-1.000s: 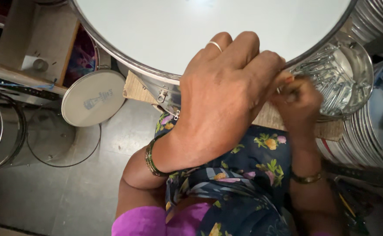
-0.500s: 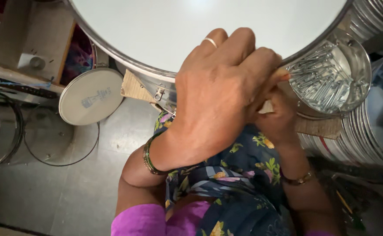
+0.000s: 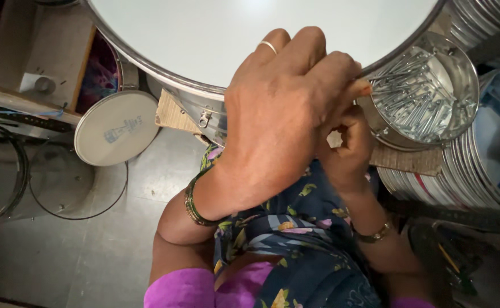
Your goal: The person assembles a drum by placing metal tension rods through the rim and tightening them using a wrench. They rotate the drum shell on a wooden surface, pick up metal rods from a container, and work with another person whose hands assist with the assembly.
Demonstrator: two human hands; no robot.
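Drum (image 3: 250,34), a large round one with a white head and a shiny metal hoop, fills the upper middle of the frame, its rim curving from upper left to upper right; the left hand (image 3: 281,114) lies over its near edge at centre, fingers curled down across the hoop and a thin ring on one finger, so it grips or presses the rim, though the fingertips are hidden and I cannot tell how tightly; a green bangle (image 3: 193,205) circles that wrist; the right hand (image 3: 347,145) sits just beneath and to the right of the left one, closed into a loose fist against the drum's side, and what it holds is hidden by the left hand; a gold bracelet (image 3: 375,232) shows on its wrist; a metal lug (image 3: 205,120) sits on the drum's shell just left of the left hand; a round tin of long nails (image 3: 421,97) stands at the right, just beside the drum and near the right hand, resting on a piece of brown cardboard (image 3: 409,161); stacked metal hoops (image 3: 461,182) lie at the right edge; a small white drumhead (image 3: 116,128) rests at the left; a clear round skin (image 3: 76,185) lies on the grey floor (image 3: 90,262) below it; a floral dress (image 3: 295,251) fills the lower middle.
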